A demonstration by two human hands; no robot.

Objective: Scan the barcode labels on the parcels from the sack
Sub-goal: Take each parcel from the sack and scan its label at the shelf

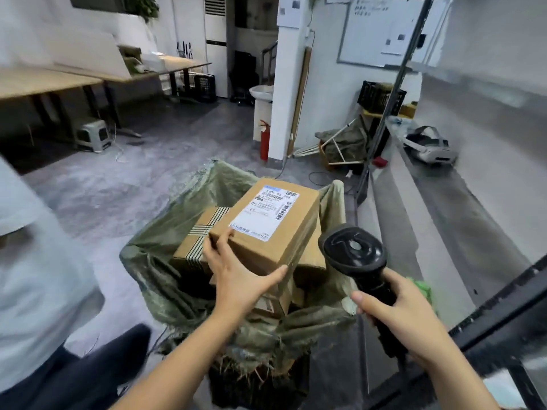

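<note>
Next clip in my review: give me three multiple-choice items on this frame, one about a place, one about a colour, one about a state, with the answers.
1. Where is the white label on the held parcel?
A. on its top face
B. on its underside
C. there is none

2. What colour is the scanner?
A. yellow
B. black
C. white

3. What is the left hand doing?
A. hanging idle
B. gripping the parcel's near corner
C. holding the scanner

Answers:
1 A, the label faces up toward the camera.
2 B, head and handle are black.
3 B, thumb and fingers clasp the box above the sack; the right hand holds the scanner.
</note>
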